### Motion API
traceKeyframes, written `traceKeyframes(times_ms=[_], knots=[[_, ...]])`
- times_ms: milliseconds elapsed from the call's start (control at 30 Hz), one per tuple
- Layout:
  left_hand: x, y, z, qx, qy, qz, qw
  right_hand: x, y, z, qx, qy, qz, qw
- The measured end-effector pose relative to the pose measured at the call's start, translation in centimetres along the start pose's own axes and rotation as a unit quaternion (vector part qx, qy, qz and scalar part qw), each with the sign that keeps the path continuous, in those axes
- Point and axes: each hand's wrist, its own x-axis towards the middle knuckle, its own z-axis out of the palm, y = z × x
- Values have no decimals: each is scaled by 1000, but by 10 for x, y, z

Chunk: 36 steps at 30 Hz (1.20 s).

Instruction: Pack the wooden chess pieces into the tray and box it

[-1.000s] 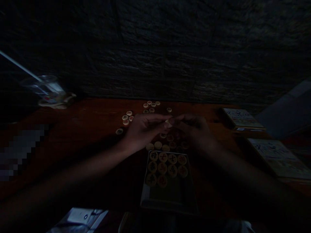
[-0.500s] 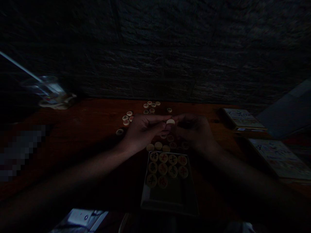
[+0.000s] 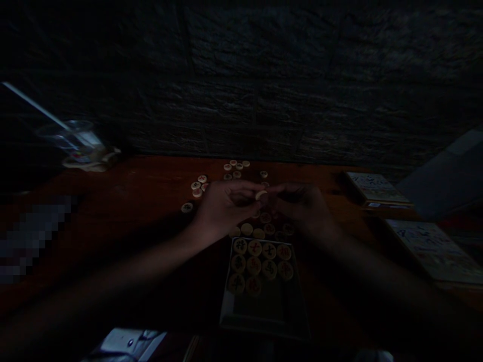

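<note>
Piece (image 3: 261,195) held over loose pieces (image 3: 258,233) (tray (image 3: 225,306) nearer).

Box (image 3: 225,307): front centre, xiangqi pieces (image 3: 261,262) in its far half.
Loose pieces (image 3: 236,169): behind box.
Cup (image 3: 75,139): far left.

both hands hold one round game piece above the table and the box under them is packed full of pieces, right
Not quite. The head view shows the box only partly filled: pieces lie in rows at its far end, and its near end is bare. The rest holds: left hand and right hand hold one round game piece above the table.
</note>
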Motion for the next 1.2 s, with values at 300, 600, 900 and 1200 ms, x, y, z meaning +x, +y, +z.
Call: traceKeyframes(times_ms=[300, 600, 900, 1200], knots=[[0, -4, 0, -31, -32, 15, 999, -2, -6, 4, 0, 1, 12, 1000], [3, -2, 1, -164, -2, -75, 984, 2, 1, -2, -36, -9, -60, 997], [4, 0, -1, -207, -31, -116, 971, -5, 0, -7, -271, 50, -291, 916], [7, -2, -4, -217, -9, -109, 970, -3, -2, -8, -280, 35, -309, 908]])
